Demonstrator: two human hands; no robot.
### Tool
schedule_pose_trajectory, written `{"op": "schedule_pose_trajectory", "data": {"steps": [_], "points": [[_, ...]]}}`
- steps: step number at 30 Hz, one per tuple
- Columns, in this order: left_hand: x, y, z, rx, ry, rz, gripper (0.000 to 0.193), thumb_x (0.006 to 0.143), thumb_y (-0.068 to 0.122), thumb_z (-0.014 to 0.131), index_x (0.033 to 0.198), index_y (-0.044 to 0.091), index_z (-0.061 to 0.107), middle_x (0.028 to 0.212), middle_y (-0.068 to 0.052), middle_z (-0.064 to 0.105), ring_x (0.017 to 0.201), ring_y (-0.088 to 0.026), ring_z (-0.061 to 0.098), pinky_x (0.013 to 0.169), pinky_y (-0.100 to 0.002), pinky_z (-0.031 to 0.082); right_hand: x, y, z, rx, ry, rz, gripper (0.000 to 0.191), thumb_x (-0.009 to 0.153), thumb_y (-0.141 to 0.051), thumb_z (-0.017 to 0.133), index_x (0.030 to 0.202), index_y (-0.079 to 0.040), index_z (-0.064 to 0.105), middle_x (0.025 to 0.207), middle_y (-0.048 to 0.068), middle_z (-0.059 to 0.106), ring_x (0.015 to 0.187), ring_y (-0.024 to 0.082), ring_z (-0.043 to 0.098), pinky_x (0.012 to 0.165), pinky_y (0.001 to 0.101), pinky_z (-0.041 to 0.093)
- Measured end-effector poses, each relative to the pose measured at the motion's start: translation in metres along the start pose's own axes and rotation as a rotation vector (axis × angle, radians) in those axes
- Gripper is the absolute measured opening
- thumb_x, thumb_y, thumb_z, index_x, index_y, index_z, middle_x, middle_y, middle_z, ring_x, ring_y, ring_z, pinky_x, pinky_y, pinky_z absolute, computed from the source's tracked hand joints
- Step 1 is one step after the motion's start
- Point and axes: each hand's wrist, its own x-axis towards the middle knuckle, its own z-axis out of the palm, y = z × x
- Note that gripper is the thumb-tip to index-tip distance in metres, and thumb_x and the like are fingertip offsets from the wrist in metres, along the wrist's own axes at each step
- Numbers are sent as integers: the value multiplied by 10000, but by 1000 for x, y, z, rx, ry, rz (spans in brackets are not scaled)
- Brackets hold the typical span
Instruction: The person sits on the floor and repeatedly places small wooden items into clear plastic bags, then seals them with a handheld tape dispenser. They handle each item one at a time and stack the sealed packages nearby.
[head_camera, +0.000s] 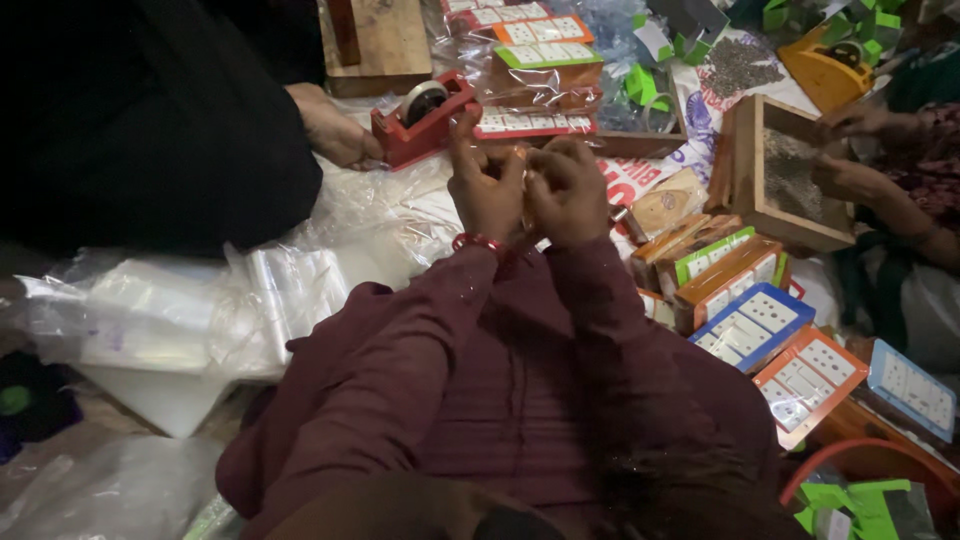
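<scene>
Both your hands meet: left hand (487, 185) and right hand (567, 190) pinch a small packet (524, 182), mostly hidden. Likely light, crinkly, slippery; grip its edges.

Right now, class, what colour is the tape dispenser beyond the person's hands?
Red, with a grey roll; the tape dispenser shows best in the head view.

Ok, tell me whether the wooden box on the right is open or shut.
Open. The wooden box has no lid on top, and its inside shows, holding dark, grainy stuff. Another person's hands rest at its far edge.
</scene>
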Motion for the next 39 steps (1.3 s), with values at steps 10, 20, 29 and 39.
{"op": "schedule_pose_trajectory", "data": {"steps": [10,20,29,39], "points": [[15,-1,-8,-71,-222,-87,536,952,-8,735,1436,127,548,783,5,650,709,-63,606,659,-262,528,-5,-38,16,-106,165,-47,203,858,3,646,1048,10,719,1046,144,627,915,295,665,794,395,542],[9,25,-30,124,-628,383,451,1096,177,554,1541,196,482,1173,-145,733,1008,-298,753,854,-373,594,-12,-21,9,-41,258,-49,106,876,10,639,975,8,676,993,147,583,879,299,631,743,385,517],[7,43,-35,595,-746,634,955,760,336,817,1582,212,349,1376,-163,589,1246,-368,579,1061,-510,425,2,152,-47,405,467,322,148,864,-1,557,958,29,667,871,96,697,701,172,672,603,300,563],[10,1,-5,534,-693,892,752,919,327,796,1559,235,411,1446,-46,521,1315,-237,538,1169,-519,391,-40,294,-42,-781,-541,514,332,977,-366,647,972,-71,799,945,169,770,897,326,728,807,459,566]]}}
